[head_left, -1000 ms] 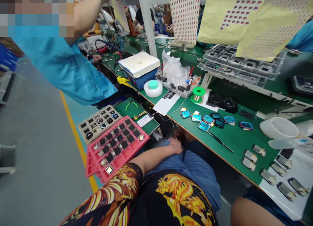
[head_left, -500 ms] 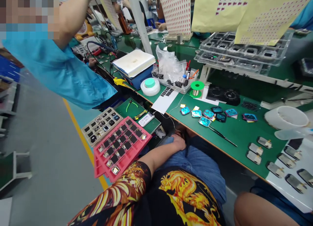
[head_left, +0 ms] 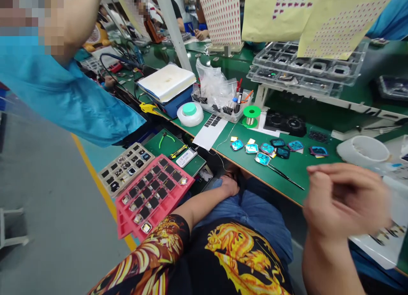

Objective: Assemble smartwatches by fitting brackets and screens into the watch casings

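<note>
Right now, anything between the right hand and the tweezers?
Nothing visible. In this view only green bench top shows between the right hand and the near end of the tweezers. A blue-filmed part sits at the far end, off the path. Whatever lies behind the hand is hidden.

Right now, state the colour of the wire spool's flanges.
Spool flanges: bright green, best in the head view.

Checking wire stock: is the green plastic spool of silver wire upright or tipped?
Upright: the green plastic wire spool stands on one flange, the other on top.
</note>
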